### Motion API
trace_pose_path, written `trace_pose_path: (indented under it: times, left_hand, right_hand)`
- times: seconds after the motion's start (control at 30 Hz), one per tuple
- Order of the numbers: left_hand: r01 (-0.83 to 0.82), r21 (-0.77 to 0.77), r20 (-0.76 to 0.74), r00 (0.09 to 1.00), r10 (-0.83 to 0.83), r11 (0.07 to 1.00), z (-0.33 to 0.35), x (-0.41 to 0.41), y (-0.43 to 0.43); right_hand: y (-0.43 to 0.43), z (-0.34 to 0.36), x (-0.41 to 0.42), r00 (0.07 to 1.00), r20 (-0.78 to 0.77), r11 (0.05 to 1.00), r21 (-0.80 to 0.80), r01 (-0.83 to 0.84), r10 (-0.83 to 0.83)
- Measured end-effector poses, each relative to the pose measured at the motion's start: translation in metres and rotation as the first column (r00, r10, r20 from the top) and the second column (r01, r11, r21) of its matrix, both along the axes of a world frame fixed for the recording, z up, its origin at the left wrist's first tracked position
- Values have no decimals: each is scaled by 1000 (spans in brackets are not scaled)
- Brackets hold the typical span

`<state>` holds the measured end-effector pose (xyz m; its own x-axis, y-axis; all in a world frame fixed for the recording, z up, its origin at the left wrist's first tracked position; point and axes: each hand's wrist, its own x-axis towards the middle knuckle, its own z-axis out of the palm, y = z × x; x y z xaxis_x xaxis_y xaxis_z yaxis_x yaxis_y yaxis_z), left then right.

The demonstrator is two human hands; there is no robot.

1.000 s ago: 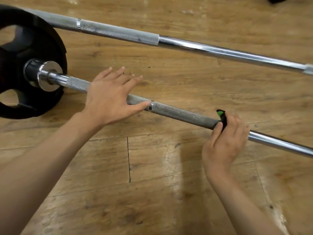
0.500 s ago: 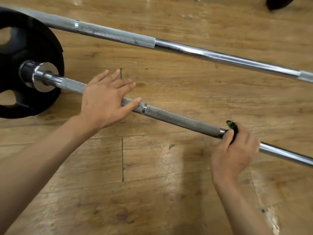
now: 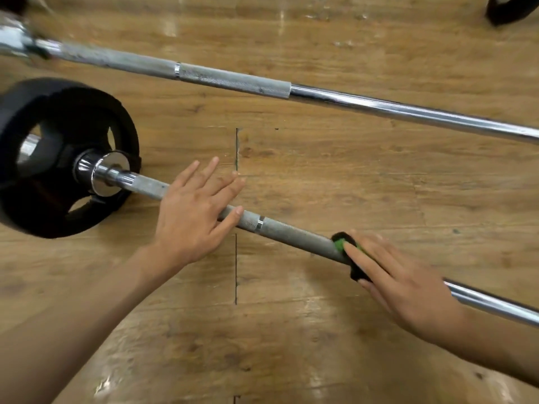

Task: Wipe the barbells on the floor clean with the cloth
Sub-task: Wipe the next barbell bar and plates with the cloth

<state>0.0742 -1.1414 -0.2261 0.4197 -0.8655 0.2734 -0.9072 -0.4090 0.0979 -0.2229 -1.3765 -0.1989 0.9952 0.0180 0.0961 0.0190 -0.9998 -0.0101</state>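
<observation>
Wood-plank floor [image 3: 320, 176], glossy in patches. Two bars lie on it, well apart, both running upper left to lower right. Beyond the hands, the far barbell [image 3: 233, 78]: rough grey grip on the left, bright chrome on the right, no hand on it. Closer in, the near barbell [image 3: 291, 231], with a black weight plate [image 3: 58, 158] on its left end, a chrome collar [image 3: 109, 176] just inside that, then grey grip, then chrome toward the lower right. Just right of the collar the left hand [image 3: 192, 217] lies flat across the shaft, fingers straight and spread, thumb along the bar, holding nothing; it probably steadies the bar. Further down, where grip meets chrome, the right hand [image 3: 402, 284] presses a small green-and-black cloth [image 3: 338, 243] onto the top of the shaft, fingers straight and together, not curled round it. Most of the cloth is hidden under them. Judgement: wiping of the near bar is under way. Any stroke must follow the bar's long axis: grey grip runs up-left from the fingers toward the left hand, chrome down-right under the wrist.
</observation>
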Motion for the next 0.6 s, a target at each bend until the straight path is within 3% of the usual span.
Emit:
trace_pose_path:
  times: [0.17, 0.3, 0.47, 0.6]
  left_hand:
    - [-44, -14, 24, 999, 44, 999, -1, -29, 33]
    - [-22, 24, 51, 998, 21, 999, 0, -49, 66]
    - [-42, 15, 71, 997, 40, 999, -2, -77, 103]
    - [-36, -17, 77, 996, 37, 999, -5, -100, 128]
  right_hand:
    - [62, -11, 44, 996, 50, 994, 87, 65, -70]
    - [136, -20, 91, 999, 31, 987, 158, 24, -30]
    - [97, 2, -10, 967, -102, 972, 50, -230, 235]
    - [77, 14, -72, 964, -153, 971, 133, -198, 217]
